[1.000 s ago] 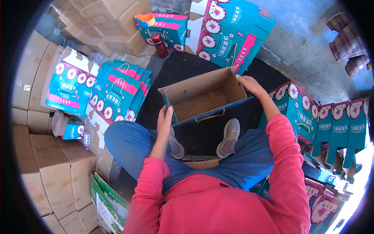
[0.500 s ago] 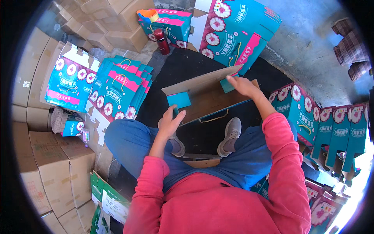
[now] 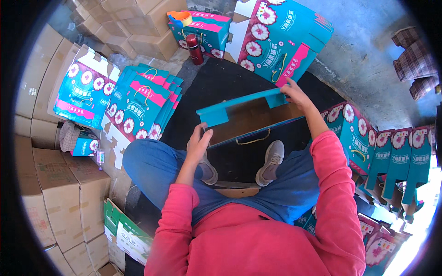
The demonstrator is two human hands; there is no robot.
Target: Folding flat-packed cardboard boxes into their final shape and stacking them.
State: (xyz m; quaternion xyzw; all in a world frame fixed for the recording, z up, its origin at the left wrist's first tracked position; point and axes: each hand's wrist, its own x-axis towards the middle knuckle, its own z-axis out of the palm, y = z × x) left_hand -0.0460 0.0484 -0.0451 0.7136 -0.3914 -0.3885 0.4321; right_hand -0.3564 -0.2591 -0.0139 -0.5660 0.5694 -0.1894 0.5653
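Note:
A teal gift box of cardboard stands on the black mat between my feet, its top open and its brown inside showing. Along its far side a teal lid flap with small side flaps leans over the opening. At the box's left end is my left hand, its fingers and thumb round the edge of the end wall. My right hand is closed on the right corner of the far flap. A yellow cord handle hangs on the box's near side.
Flattened teal boxes lie in a stack at left. One large flat box leans at the far side, near a red flask and a tape roll. Brown cartons are piled left. Made-up teal boxes stand right.
The box's far flap has tipped inward, so its teal outer face shows where brown did. My right hand has moved slightly up and right along it. My left hand has stayed near the left end.

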